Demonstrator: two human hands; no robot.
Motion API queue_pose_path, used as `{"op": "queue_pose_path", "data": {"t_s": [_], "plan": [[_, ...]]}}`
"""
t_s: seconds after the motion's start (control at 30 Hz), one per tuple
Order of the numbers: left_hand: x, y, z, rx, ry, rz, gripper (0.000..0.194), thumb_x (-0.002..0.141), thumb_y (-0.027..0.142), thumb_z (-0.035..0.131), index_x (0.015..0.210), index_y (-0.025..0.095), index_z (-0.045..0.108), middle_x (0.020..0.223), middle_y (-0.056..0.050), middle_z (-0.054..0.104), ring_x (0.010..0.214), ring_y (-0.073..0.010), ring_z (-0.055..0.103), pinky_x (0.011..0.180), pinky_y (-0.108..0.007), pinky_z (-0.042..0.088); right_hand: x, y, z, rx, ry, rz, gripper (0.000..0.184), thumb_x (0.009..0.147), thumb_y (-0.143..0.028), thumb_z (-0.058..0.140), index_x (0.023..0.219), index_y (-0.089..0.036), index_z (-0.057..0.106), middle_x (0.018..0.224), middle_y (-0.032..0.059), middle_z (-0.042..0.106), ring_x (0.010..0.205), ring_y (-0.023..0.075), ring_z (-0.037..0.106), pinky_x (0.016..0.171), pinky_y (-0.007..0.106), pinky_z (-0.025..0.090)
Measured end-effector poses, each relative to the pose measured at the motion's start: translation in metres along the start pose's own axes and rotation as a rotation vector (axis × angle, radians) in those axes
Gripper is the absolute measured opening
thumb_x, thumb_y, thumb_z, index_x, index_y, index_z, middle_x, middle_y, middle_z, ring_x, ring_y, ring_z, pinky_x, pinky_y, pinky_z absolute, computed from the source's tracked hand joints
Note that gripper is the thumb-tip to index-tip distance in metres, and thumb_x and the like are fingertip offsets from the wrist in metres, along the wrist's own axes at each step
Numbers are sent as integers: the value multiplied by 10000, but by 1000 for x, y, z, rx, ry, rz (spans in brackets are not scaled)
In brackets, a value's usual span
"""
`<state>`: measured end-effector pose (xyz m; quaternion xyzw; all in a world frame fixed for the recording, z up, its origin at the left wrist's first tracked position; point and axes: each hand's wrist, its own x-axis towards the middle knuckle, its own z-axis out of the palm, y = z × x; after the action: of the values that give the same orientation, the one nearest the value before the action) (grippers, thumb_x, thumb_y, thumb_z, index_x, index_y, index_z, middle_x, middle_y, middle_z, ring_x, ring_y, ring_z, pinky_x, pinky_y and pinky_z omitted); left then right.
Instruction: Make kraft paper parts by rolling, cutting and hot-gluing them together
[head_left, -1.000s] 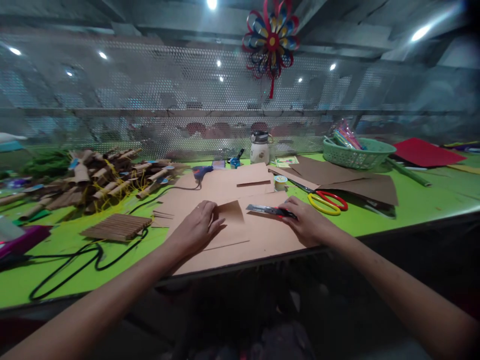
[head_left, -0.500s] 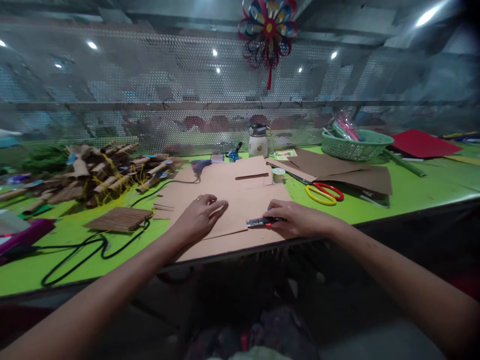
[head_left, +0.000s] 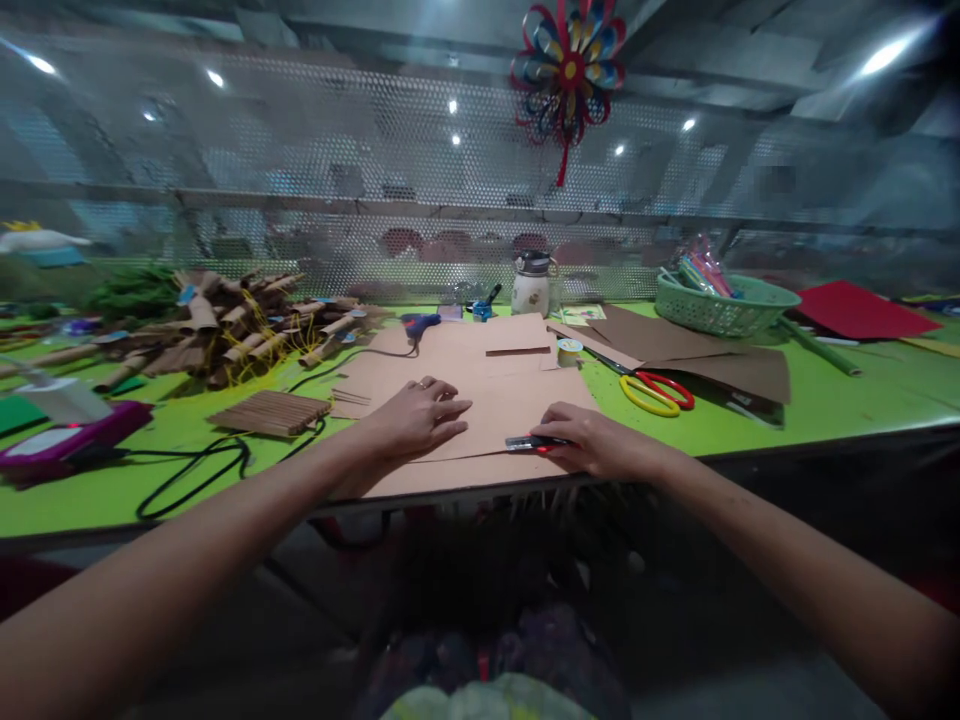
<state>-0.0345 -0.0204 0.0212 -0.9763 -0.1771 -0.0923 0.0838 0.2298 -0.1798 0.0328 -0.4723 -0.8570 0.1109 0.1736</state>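
Observation:
A sheet of tan cardboard [head_left: 495, 400] lies at the front edge of the green table, with a long cut or edge line running across its near part. My right hand [head_left: 592, 438] is closed around a utility knife [head_left: 536, 443], whose blade end points left, low over the cardboard near that line. On the left part of the sheet rests my left hand [head_left: 420, 415], fingers spread and holding nothing. Smaller cardboard pieces [head_left: 519, 336] lie on the sheet's far part, beside a small round tape roll [head_left: 569, 350].
Scissors [head_left: 652, 392] with red and yellow handles lie right of the sheet, by brown cardboard [head_left: 675, 345] and a green basket [head_left: 731, 305]. At left are a pile of cardboard tubes [head_left: 247, 330], a glue gun [head_left: 420, 324], a corrugated piece [head_left: 271, 411] and a purple power strip [head_left: 82, 440].
The camera view has shifted, so the table's things appear further right. My left hand sits slightly differently on the sheet; the knife stays in my right hand near the same line.

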Motion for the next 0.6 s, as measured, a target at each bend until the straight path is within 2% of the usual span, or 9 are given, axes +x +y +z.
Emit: {"op": "queue_pose_path", "data": {"t_s": [0.3,0.6], "plan": [[-4,3,4,-3,18,-30,461,910,516,304,1247,300,532,1205,-81,544,1079,-235,456,901,-371,322,-15,-11,-5,53,-38,73,277,913,-273,463,1141,-200,603,985,88,555,868,172,541,790,292,429],[-7,13,5,-10,47,-126,420,912,483,310,1192,299,563,1183,-76,548,1075,-247,442,871,-388,327,-1,-7,-1,19,-26,66,294,897,-276,483,1150,-194,610,980,98,561,840,175,539,767,304,442]]}}
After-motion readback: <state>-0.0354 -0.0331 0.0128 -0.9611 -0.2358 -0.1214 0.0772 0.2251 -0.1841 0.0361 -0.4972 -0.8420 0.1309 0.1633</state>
